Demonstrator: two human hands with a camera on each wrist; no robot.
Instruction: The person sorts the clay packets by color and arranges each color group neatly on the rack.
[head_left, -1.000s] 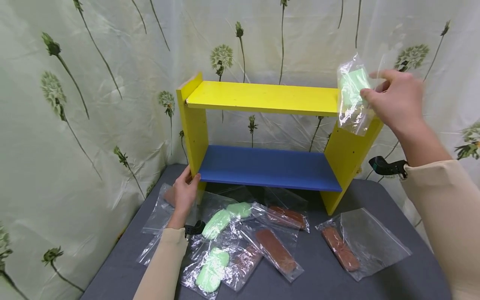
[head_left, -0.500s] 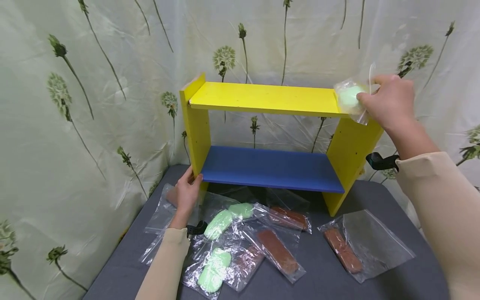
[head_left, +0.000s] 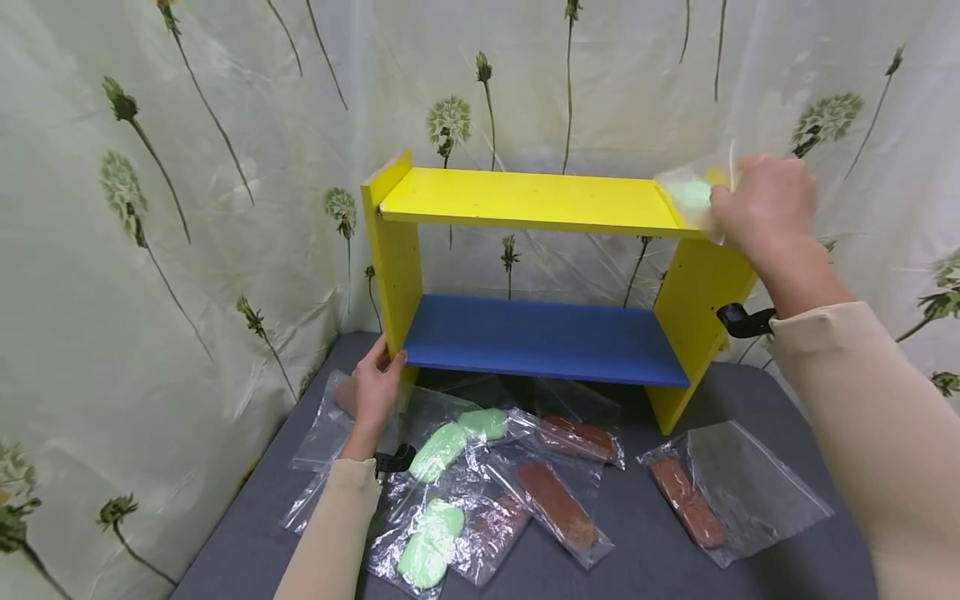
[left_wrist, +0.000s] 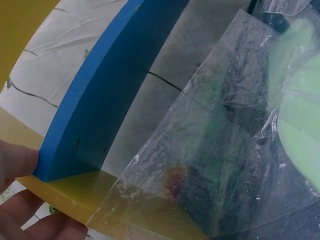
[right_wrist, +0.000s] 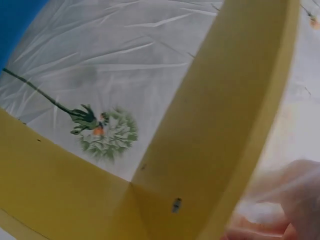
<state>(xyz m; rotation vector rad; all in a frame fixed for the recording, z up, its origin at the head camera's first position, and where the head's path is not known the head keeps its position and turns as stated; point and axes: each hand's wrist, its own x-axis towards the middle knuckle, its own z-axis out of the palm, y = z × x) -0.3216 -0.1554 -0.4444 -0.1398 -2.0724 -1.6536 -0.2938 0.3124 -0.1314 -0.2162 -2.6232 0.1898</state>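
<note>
A yellow shelf unit [head_left: 517,193] with a blue lower board [head_left: 543,337] stands upright on the table. At its left side panel, my left hand [head_left: 373,390] grips the front edge beside the blue board. The left wrist view shows the thumb [left_wrist: 17,160] on one side of that panel and fingers curled round the other. Up at the right end of the top board, my right hand [head_left: 771,200] pinches a clear plastic bag with a mint-green piece [head_left: 690,196] inside, blurred and overlapping the board. Fingers show blurred beside the yellow panel [right_wrist: 215,125] in the right wrist view.
Several zip bags lie on the dark table [head_left: 247,533], some with green pieces [head_left: 431,542], some with brown bars [head_left: 555,500], overlapping below the shelf. Another bagged brown bar [head_left: 688,500] lies apart at the right. A flower-patterned curtain [head_left: 187,250] hangs behind.
My right hand has lowered the green-filled bag and moved it left, from in front of the shelf's right end onto its top board. The left hand keeps its grip on the side panel.
</note>
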